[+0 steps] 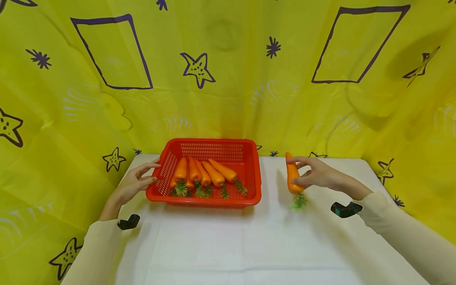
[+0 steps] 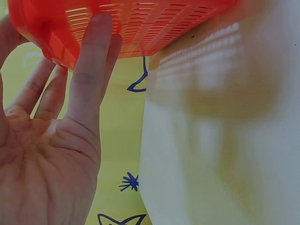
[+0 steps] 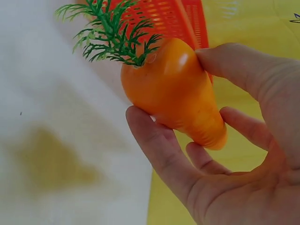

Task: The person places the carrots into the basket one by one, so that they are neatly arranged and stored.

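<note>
To the right of the basket, my right hand (image 1: pixel 318 173) pinches an orange carrot (image 1: pixel 293 172) between thumb and fingers. The carrot's narrow tip points to the back wall, and its green top (image 3: pixel 115 33) hangs toward the front. Shiny and plastic-looking, it seems to be held off the table. My left hand (image 1: pixel 130 186) touches the left side of a red perforated basket (image 1: pixel 204 200), its fingers fairly straight against the rim and outer wall (image 2: pixel 140 28). Inside the basket lie several similar carrots (image 1: pixel 213 174), grouped left and centre with their green tops toward me.
A white-covered table (image 1: pixel 213 245) lies under everything. Yellow curtains (image 1: pixel 228 103) with dark star drawings enclose the back and both sides. A black wrist device (image 1: pixel 345 209) sits by the right sleeve, another device (image 1: pixel 129 222) by the left.
</note>
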